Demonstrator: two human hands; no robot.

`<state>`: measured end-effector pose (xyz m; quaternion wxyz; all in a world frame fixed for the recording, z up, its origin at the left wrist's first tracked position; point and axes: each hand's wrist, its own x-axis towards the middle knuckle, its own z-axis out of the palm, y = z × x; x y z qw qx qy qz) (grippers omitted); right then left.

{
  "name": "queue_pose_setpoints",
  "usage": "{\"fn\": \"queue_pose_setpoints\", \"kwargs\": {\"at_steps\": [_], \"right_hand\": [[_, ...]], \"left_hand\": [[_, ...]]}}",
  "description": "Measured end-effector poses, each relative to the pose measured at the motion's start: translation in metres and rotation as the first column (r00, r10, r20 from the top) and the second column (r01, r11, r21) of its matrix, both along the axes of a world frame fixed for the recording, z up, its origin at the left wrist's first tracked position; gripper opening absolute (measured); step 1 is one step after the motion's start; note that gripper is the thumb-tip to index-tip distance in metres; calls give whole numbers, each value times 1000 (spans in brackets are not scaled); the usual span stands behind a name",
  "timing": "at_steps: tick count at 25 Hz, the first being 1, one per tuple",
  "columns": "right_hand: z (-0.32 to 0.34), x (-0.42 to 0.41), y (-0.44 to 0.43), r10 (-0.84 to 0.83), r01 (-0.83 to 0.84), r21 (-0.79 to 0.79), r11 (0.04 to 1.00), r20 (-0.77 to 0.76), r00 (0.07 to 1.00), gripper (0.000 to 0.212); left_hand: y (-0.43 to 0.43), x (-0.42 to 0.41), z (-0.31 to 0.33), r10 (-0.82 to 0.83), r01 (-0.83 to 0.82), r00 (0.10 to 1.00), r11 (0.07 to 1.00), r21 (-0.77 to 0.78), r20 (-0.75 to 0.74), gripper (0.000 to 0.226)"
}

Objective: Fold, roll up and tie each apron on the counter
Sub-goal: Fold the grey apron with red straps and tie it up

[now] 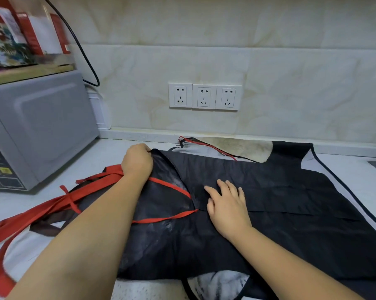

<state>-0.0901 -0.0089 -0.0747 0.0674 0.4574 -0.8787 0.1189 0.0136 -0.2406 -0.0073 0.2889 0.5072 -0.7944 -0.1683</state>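
Note:
A black apron [280, 191] lies spread across the white counter [109, 148]. It has thin red trim [171, 185], and its wide red straps [31, 215] trail off to the left. My left hand [137, 161] grips a folded corner of the black cloth at the far left of the apron, fingers curled round the edge. My right hand [226, 202] rests flat on the middle of the apron with fingers spread, pressing the cloth down. More black fabric with dark edging [325, 169] reaches to the right and toward the front edge; whether it is a second apron is unclear.
A grey microwave [37, 126] stands at the left with boxes [31, 33] on top and a black cable [85, 55] behind it. Three wall sockets [204, 96] sit on the tiled backsplash. A beige cloth [243, 148] lies against the wall behind the apron.

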Motion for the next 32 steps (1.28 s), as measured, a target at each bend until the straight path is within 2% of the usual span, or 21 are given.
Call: {"fn": "queue_pose_setpoints", "kwargs": {"at_steps": [2,4,6,8,11,13,15,17,21,24,27,30,32], "right_hand": [[-1,-1,-2,-21,16,66,998,78,997,44],[1,-5,-5,-26,24,19,1000,141,990,43],[10,-18,-10,-49,60,-99,993,116,992,41],[26,-43,-13,-99,113,-125,986,109,989,46],[52,-68,-11,-105,110,-9,994,243,964,34],[55,-59,-9,-29,14,61,998,255,966,26],[42,-35,-11,74,-96,109,989,194,978,37],[28,-16,-17,104,-129,181,975,139,985,51],[15,-29,-26,8,-50,289,956,145,989,61],[6,-37,-18,20,-56,168,984,208,978,55],[8,-51,1,-82,86,-10,996,211,974,44],[12,-80,38,-243,243,19,970,119,963,38],[14,-96,63,-300,307,-31,951,136,944,33]], "left_hand": [[10,-9,-6,-82,81,997,997,13,18,32],[28,-22,-6,-221,225,973,971,-77,59,37],[43,-36,-6,-366,388,910,917,-93,193,45],[51,-47,-5,-443,473,830,881,-6,339,57],[47,-56,-4,-443,462,781,884,71,440,57],[42,-63,-4,-427,448,818,893,37,385,37],[37,-68,-5,-433,443,870,896,9,237,19],[37,-71,0,-441,445,892,895,-18,97,14],[51,-63,12,-457,461,887,873,-157,65,19],[62,-40,-1,-479,506,858,850,-145,184,18],[66,-17,-19,-458,503,844,856,-118,279,17],[73,-4,-30,-447,500,834,860,-100,322,19],[79,-4,-30,-403,459,829,886,-59,389,22]]}}
